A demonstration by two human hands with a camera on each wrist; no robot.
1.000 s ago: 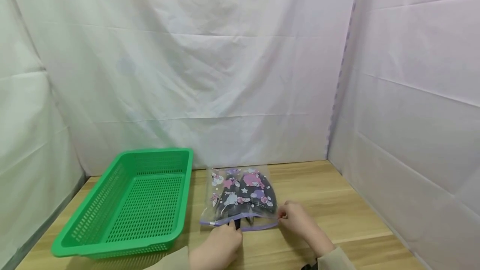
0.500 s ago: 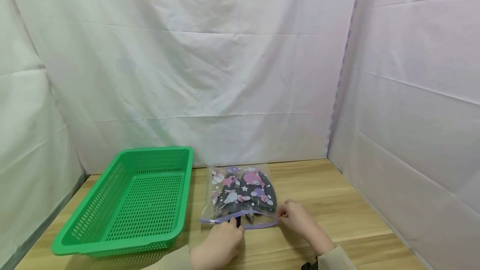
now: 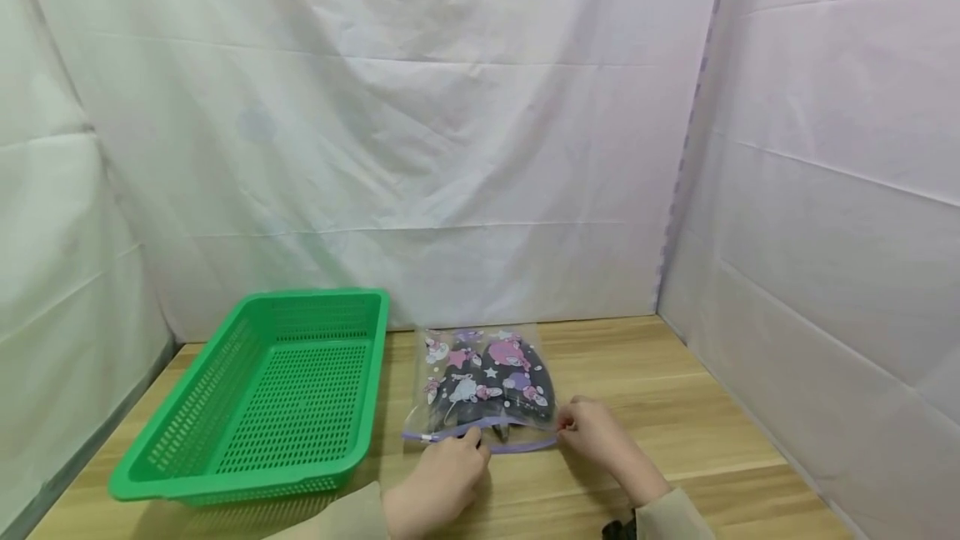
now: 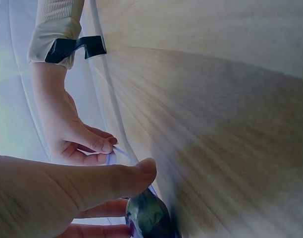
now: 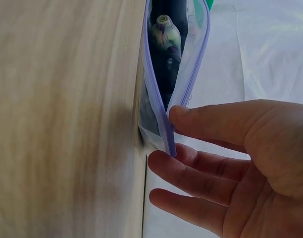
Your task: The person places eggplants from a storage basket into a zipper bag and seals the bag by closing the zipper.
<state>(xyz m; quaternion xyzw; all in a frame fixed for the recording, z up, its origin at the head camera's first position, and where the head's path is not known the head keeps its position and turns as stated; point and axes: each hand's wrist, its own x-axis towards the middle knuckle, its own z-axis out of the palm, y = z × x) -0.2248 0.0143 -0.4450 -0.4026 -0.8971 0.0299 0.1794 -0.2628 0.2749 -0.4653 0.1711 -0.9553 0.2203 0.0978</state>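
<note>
A clear zip bag [image 3: 491, 382], printed with pink, white and purple cartoon figures, lies on the table with its purple-edged mouth towards me. Dark eggplants [image 5: 166, 37] fill it; one stem end shows in the parted mouth in the right wrist view. At the mouth's left part, my left hand [image 3: 442, 477] has its thumb and fingers at the greenish-purple stem end of an eggplant [image 4: 150, 215]. Its exact hold is partly hidden. My right hand [image 3: 596, 438] pinches the right corner of the bag's purple zip edge between thumb and fingers.
A green perforated plastic basket [image 3: 296, 402] stands on the wooden table [image 3: 660, 407] to the left of the bag. White cloth [image 3: 420, 123] hangs behind and along both sides. A black band [image 4: 75, 48] is on the right sleeve.
The left hand has shifted slightly at the bag's mouth; the dark end beside its fingertips is now mostly covered. The right hand keeps its pinch in the same place.
</note>
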